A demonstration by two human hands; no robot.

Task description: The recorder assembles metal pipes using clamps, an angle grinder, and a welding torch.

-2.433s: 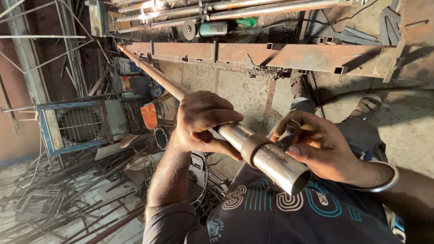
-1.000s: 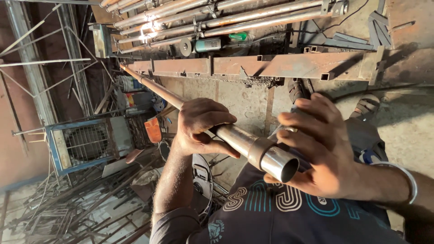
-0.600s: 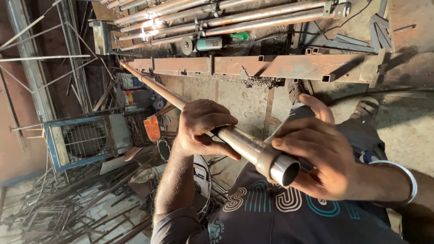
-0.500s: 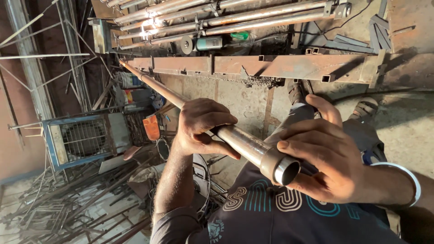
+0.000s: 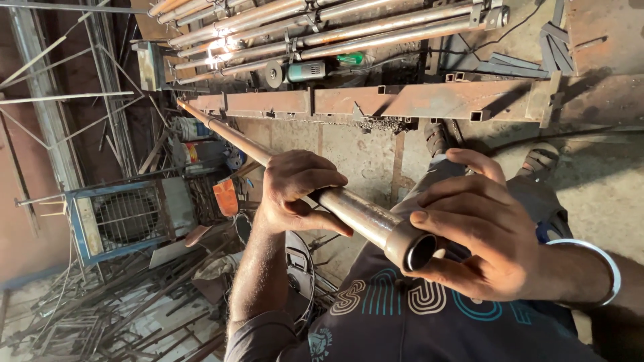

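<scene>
Long steel pipe (image 5: 349, 209) runs from near right to far left, open end by chest. L hand (image 5: 295, 194) grip clamped round mid-shaft. R hand (image 5: 483, 234) cupped on collar (image 5: 402, 243), fingers wrapped. Judgement: steady w/ L, turn collar square, fingertips off rim.
</scene>
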